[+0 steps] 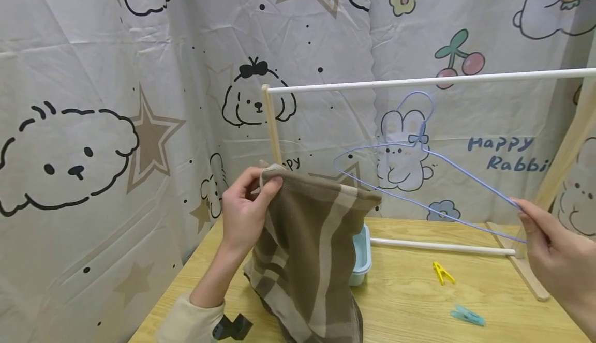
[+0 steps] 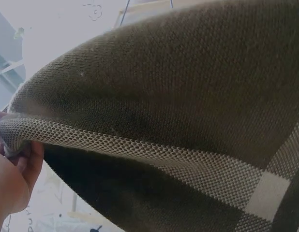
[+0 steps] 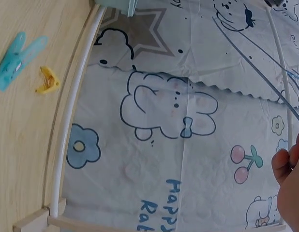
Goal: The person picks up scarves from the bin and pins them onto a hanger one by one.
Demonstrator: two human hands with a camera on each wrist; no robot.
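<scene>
A brown knitted cloth with pale stripes [image 1: 302, 244] hangs from my left hand [image 1: 244, 208], whose thumb and fingers pinch its upper left corner. The left wrist view is mostly filled by this striped cloth [image 2: 164, 87], its edge gripped at the far left. My right hand [image 1: 559, 252] pinches the right end of a blue wire hanger [image 1: 475, 177]. The hanger is held in the air to the right of the cloth, hook upward, apart from the cloth and below the rack's top bar. In the right wrist view the fingers [image 3: 282, 166] show at the right edge by the hanger wire [image 3: 265, 79].
A rack with a white top bar [image 1: 419, 80] and wooden posts stands on the wooden table [image 1: 405, 317]. A light blue container [image 1: 363, 255] is partly hidden behind the cloth. A yellow clip [image 1: 442, 273] and a teal clothespin [image 1: 467, 314] lie at the right.
</scene>
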